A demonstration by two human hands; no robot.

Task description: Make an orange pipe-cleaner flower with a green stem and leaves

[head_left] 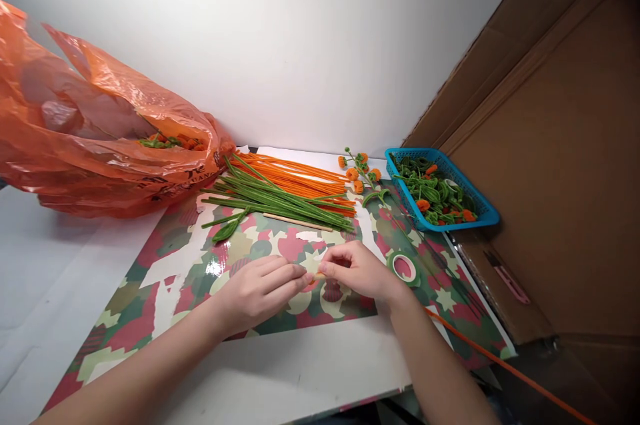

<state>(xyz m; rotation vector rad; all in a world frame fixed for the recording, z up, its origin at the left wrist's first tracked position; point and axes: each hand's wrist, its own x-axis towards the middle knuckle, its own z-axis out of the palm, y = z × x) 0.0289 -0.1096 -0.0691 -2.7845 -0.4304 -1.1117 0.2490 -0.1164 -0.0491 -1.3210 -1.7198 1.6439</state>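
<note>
My left hand [267,288] and my right hand [360,272] meet over the patterned mat, fingertips almost touching. Both are closed in a pinch around a small piece that is mostly hidden; a bit of orange and a tan bit show between them. An orange pipe cleaner [493,348] emerges from beneath my right forearm and trails off the lower right edge; its other end seems to lead to my fingers. Just right of my right wrist lies a roll of green tape [392,268]. Beyond the hands are green pipe cleaners [280,197] and a thin wooden stick [297,222].
Orange pipe cleaners [295,175] lie behind the green ones. A leaf piece [227,229] rests at their left. An orange flower sprig [361,170] stands near a blue basket [493,217] of leaves and flowers. Left is an orange plastic bag [115,178]; right, a pink cutter [511,284] by cardboard [560,165].
</note>
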